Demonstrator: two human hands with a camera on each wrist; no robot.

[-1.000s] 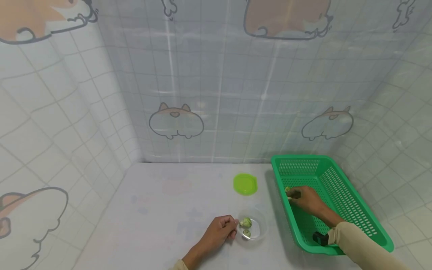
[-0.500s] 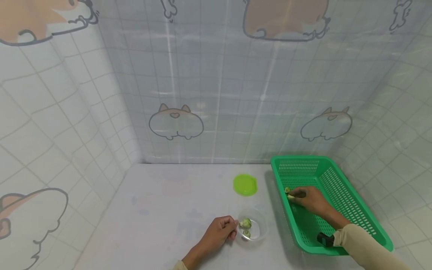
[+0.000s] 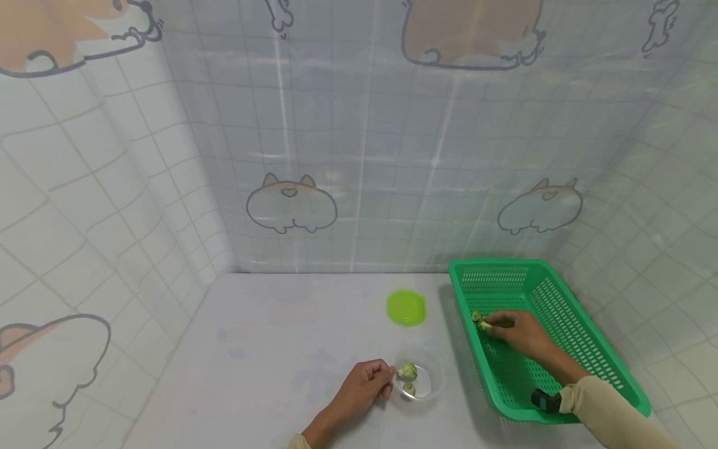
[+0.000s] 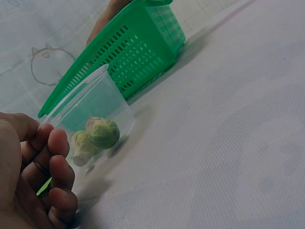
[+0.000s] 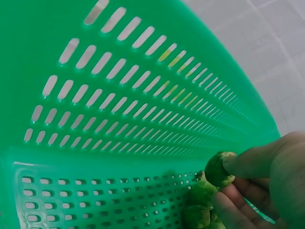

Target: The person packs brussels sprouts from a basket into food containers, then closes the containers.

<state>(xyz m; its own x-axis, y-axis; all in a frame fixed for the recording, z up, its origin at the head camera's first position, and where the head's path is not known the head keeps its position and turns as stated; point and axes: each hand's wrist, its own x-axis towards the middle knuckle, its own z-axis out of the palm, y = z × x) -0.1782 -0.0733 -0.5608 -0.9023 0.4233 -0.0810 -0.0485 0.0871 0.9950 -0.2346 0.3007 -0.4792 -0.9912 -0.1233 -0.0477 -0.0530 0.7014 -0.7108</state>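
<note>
Two Brussels sprouts (image 4: 104, 133) lie in a clear round plastic tub (image 3: 432, 380) on the table. My left hand (image 3: 364, 386) pinches the tub's rim between thumb and forefinger, as the left wrist view shows. Inside the green basket (image 3: 589, 324), my right hand (image 3: 521, 333) holds a Brussels sprout (image 5: 219, 169) between thumb and fingers. Several more Brussels sprouts (image 5: 196, 217) lie just below it on the basket floor, close to the left side wall; the hand partly hides them.
A lime-green lid (image 3: 406, 308) lies flat on the white table (image 3: 269, 349), behind the tub. The basket stands to the right of both. Walls with printed cartoon animals (image 3: 291, 202) enclose the table at the back and sides.
My right hand has shifted slightly right, and the sprout between its fingertips now shows more plainly. The left hand stays at the tub's rim.
</note>
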